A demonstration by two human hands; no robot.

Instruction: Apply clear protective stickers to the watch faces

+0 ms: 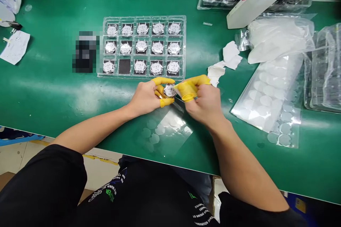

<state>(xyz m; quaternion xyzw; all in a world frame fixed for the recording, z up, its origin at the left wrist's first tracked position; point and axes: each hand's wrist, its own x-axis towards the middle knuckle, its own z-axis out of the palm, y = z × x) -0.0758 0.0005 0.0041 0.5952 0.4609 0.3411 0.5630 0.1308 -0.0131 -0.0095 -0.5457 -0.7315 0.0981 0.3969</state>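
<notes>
My left hand [149, 95], with yellow finger cots on its fingers, grips a round silver watch case [169, 90] by its edge, the engraved back facing up. Close beside it on the right, my right hand [201, 95] has its cot-covered fingers curled together. Blur hides what they pinch, though a pale tip shows near the watch case. Just beyond both hands lies a clear plastic tray [183, 48] of similar watch cases, back side up on black pads. One front-row compartment holds only its black pad [124, 66]. Under my hands rests a clear sheet of round stickers [160, 129].
White paper scraps [216, 72] lie right of the tray. Farther right are larger sticker sheets [262, 95], a plastic bag [282, 37], stacked clear trays [326, 67] and a white bottle [253, 5]. A pixelated dark object [85, 53] sits left of the tray.
</notes>
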